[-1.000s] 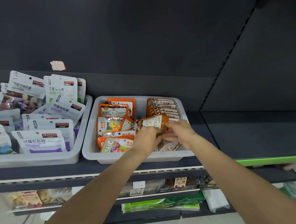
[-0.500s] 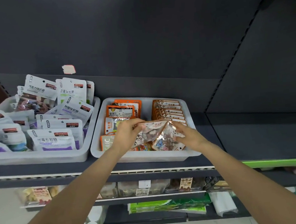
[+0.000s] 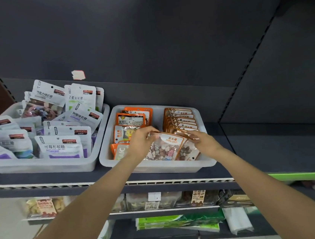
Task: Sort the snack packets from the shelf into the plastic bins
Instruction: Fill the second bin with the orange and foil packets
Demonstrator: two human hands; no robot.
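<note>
1. Left hand (image 3: pixel 138 143), centre of frame: fingers curled, pinching the upper left edge of a stone candy packet (image 3: pixel 164 147).
2. Right hand (image 3: pixel 201 141), just right of centre: fingers curled, pinching the upper right edge of the packets; whether it grips the front packet or the one behind cannot be told.
3. Stone candy packet, centre: clear window showing pebble-like sweets, orange-bordered white label at top; held tilted over the front part of the right bin (image 3: pixel 158 169). A second similar packet (image 3: pixel 188 152) lies partly behind it, to its right.
4. Left bin (image 3: pixel 41 167), left of frame: translucent white plastic, on the dark shelf (image 3: pixel 273 157); holds white pouches (image 3: pixel 60 147) with purple or green print, standing and leaning in loose rows.
5. Right bin, centre: translucent white plastic, just beside the left bin on the same shelf.
6. Orange packets (image 3: pixel 131 119), left half of the right bin: several, overlapping, some upright, one showing a barcode label.
7. Row of stone candy packets (image 3: pixel 179 117), right rear of the right bin: standing one behind another, label tops showing.
8. Pale tag (image 3: pixel 78 75), upper left of centre: stuck on the dark back panel.
9. Lower shelves (image 3: pixel 162 210), bottom of frame: clear snack bags (image 3: pixel 43 207) at left, price tag (image 3: pixel 154 196) at centre, green packages (image 3: pixel 179 222) beneath.
</note>
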